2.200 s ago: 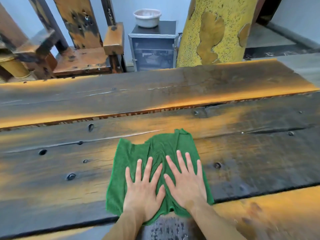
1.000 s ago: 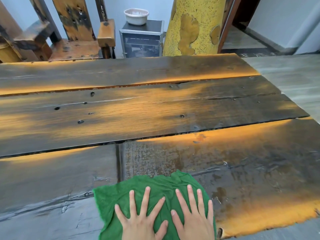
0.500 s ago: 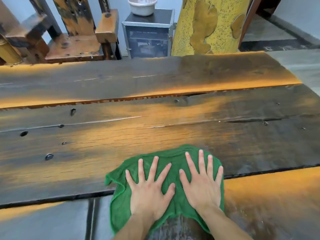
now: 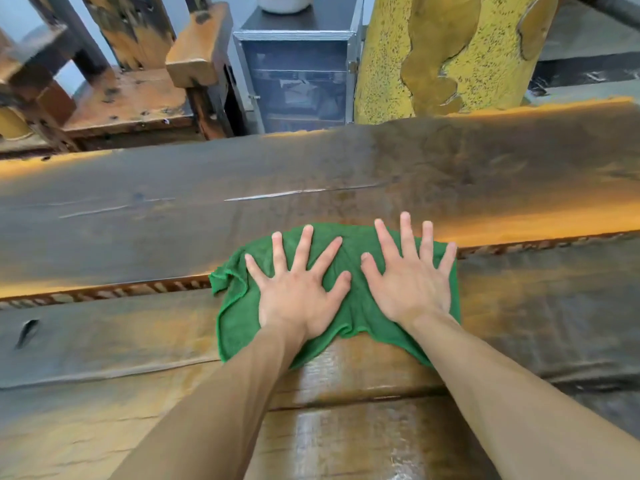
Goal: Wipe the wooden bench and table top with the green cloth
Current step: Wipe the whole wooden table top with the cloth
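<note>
1. On the green cloth [image 4: 349, 299] both hands lay flat, side by side and not quite touching, with the arms stretched forward from the near edge of the view.
2. The left hand [image 4: 298, 292] had its fingers straight and spread wide, palm down on the left half of the cloth; it pressed and gripped nothing.
3. The right hand [image 4: 412, 282] was likewise flat, fingers straight and fanned, palm down on the right half of the cloth; its longest fingertips [image 4: 404, 218] reached just past the cloth's far edge onto bare wood.
4. The cloth was bunched and creased between the two palms, with a loose folded corner sticking out left of the left hand and a ragged hem trailing back toward the wrists.
5. The cloth lay across the seam [image 4: 104, 292] between two dark planks of the wooden table top [image 4: 138, 216], so its far part sat on the far plank and its near part on the plank closer to the person.
6. Nearer than the cloth, between the forearms, the wood showed a pale glossy sheen [image 4: 346, 427].
7. Beyond the far edge of the table, left of the cloth, stood a worn wooden bench [image 4: 131, 102] with an armrest block.
8. Straight beyond the cloth stood a small dark cabinet [image 4: 298, 81] with a pale bowl [image 4: 284, 3] on top, cut off by the frame.
9. Right of the cabinet rose a yellow speckled pillar [image 4: 446, 53].
</note>
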`<state>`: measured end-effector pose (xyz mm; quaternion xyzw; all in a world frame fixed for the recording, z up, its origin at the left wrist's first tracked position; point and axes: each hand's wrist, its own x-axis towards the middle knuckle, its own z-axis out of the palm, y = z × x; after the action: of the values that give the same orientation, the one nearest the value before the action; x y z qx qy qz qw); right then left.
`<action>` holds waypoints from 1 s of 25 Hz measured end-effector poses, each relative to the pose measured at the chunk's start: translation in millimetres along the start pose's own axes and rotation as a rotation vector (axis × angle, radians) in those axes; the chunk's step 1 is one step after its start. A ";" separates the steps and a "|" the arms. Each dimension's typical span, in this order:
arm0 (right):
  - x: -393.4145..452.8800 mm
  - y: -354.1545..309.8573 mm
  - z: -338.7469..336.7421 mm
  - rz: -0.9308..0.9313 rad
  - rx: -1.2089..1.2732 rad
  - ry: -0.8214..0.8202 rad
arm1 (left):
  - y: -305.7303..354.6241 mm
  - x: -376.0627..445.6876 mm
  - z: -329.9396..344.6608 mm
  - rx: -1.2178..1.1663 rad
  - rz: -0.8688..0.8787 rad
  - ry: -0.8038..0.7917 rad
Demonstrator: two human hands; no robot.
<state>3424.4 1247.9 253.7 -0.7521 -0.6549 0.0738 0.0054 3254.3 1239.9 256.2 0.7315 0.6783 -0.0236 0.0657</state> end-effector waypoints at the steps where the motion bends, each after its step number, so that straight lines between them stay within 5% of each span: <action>1: 20.4 -1.9 -1.6 0.001 -0.007 0.013 | 0.1 26.3 -2.5 0.001 0.019 0.006; 12: 272.1 -2.9 -21.3 -0.017 0.087 0.128 | 18.6 279.2 -32.3 -0.007 0.056 0.019; 15: 288.2 4.4 -22.5 -0.130 0.108 0.338 | 28.2 313.1 -36.0 -0.018 0.073 -0.005; 18: 271.1 -3.1 -30.9 -0.346 0.032 0.411 | 25.6 308.8 -35.2 -0.024 0.052 0.022; 25: 156.4 16.7 -9.5 -0.210 0.006 0.132 | 45.4 186.2 -15.2 0.016 0.140 0.031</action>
<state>3462.5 1400.5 245.1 -0.6826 -0.7281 0.0251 0.0582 3313.3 1422.8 251.2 0.7778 0.6263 -0.0133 0.0507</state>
